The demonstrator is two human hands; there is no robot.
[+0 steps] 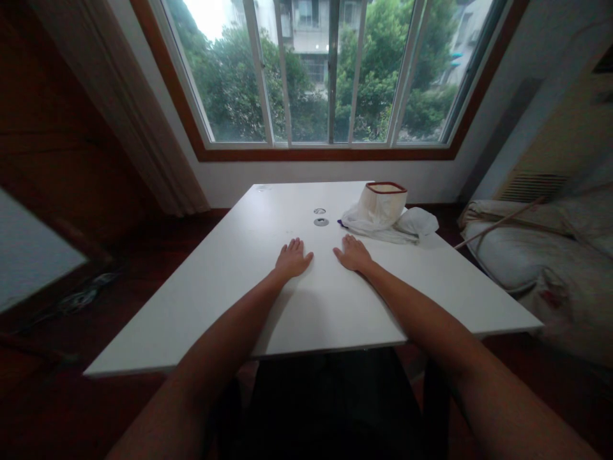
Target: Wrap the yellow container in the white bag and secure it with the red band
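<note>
My left hand lies flat, palm down, on the white table, its thumb pointing inward. Opposite it, my right hand rests the same way, fingers stretched forward. Neither hand holds anything. Just beyond my right hand, a pale bin with a dark red rim stands on the tabletop. Crumpled translucent plastic bags lie around its base, close to my right fingertips but apart from them. A round metallic disc is on the table ahead of the gap between my hands, with a second round piece behind it.
A wide window with a brown frame is beyond the table. Full white sacks are piled on the right, with a thin stick across them. A curtain hangs at left; cables lie on the floor.
</note>
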